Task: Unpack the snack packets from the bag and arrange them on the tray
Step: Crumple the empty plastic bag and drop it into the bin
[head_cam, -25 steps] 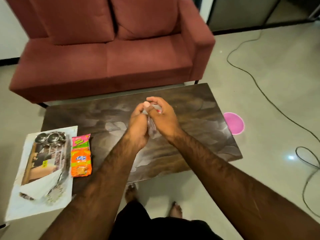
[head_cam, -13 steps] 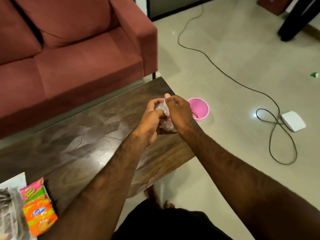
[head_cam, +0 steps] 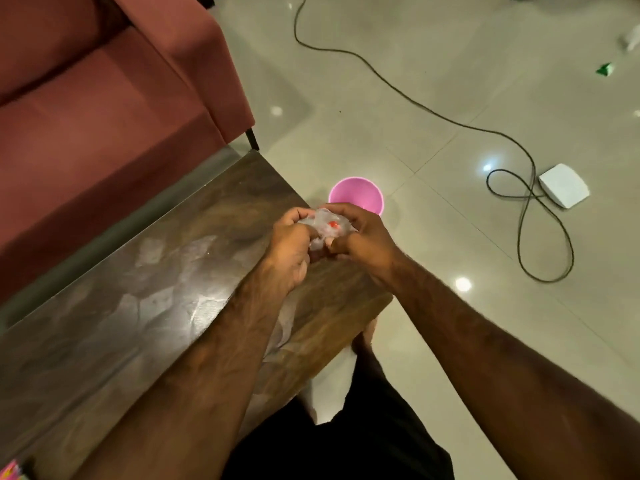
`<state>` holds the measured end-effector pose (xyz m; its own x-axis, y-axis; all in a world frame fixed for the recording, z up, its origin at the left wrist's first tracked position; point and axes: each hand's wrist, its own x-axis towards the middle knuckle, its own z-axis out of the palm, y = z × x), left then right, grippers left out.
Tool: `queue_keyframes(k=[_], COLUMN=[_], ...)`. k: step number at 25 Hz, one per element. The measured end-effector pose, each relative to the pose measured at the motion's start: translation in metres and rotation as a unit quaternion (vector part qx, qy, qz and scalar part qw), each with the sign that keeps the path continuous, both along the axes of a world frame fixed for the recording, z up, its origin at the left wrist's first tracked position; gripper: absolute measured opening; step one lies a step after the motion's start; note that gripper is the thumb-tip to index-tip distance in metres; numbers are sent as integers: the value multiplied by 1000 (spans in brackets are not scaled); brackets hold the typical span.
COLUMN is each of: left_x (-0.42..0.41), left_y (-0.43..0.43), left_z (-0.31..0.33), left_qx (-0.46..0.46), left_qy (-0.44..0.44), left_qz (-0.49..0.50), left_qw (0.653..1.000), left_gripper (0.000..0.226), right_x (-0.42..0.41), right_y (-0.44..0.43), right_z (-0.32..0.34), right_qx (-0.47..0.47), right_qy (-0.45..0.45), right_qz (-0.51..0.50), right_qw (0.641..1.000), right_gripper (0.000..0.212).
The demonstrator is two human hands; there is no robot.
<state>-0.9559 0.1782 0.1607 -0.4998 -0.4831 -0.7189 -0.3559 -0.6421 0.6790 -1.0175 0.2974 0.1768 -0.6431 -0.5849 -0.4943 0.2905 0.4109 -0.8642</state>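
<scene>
My left hand [head_cam: 289, 244] and my right hand [head_cam: 360, 233] are pressed together over the right end of the dark wooden table [head_cam: 145, 289]. Between them they crumple a clear plastic bag [head_cam: 327, 226] with a small red spot on it. Both hands are closed around the bag, which is mostly hidden by my fingers. Only a corner of a colourful snack packet [head_cam: 12, 471] shows at the bottom left edge. The tray is out of view.
A pink bucket [head_cam: 356, 197] stands on the floor just past the table's right end, behind my hands. A maroon sofa [head_cam: 104, 109] runs along the far side. A black cable [head_cam: 519, 216] and a white box [head_cam: 562, 185] lie on the tiled floor at the right.
The view has swung right, so the tray and packets have slid out at the left. My hands, still squeezing the bag, have moved toward the table's right end, nearer the pink bucket.
</scene>
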Motion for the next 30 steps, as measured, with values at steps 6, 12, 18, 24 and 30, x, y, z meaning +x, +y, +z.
queue_keyframes(k=[6,12,18,24,30], left_x=[-110,-167,-182,-195,-174], left_y=[14,5,-4,-12,-12], left_z=[-65,-168,-251,-244,-183], left_qx=[-20,-44,-51,-74,-126], left_qy=[-78,-144,-166,-164,-181], left_qz=[-116,-104,-117,-149,-173], left_qw=[990,983,978,972,960], left_gripper=[40,37,38,31,31], right_x=[-125,-226,-266,-254,-224], right_y=[11,-5,-52,-44,-23], right_z=[-101,-250,-373,-359,-265], right_qx=[101,193,268,283,255], right_qy=[20,60,67,58,118], right_qz=[-59,-106,-42,16,88], right_qw=[993,974,960,957,956], right_gripper=[51,55,91,91,67])
